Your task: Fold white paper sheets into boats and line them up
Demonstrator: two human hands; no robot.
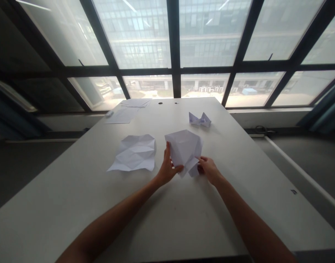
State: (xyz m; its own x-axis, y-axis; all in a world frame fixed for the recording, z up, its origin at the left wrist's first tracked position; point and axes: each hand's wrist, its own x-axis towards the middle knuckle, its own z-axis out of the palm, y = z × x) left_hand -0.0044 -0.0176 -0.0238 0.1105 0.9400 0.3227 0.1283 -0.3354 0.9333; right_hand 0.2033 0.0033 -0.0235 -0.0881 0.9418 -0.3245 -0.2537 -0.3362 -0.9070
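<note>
Between my two hands a partly folded sheet of white paper (185, 148) is held above the table, with creases and a loose flap at its lower right. My left hand (167, 166) grips its left and lower edge, thumb in front and fingers at the side and behind. At the lower right flap, my right hand (208, 168) pinches the paper; some of its fingertips are hidden behind the flap. A creased, opened-out sheet of paper (136, 153) lies to the left of my left hand. Farther back on the right stands a folded paper shape (199, 119) with two pointed ends.
All of this is on a long white table (162, 223). Flat paper sheets (125, 114) lie at its far left, beside a small pale object (109, 114). A small dark mark (293, 191) is near the right edge. Large framed windows (175, 47) rise beyond the table.
</note>
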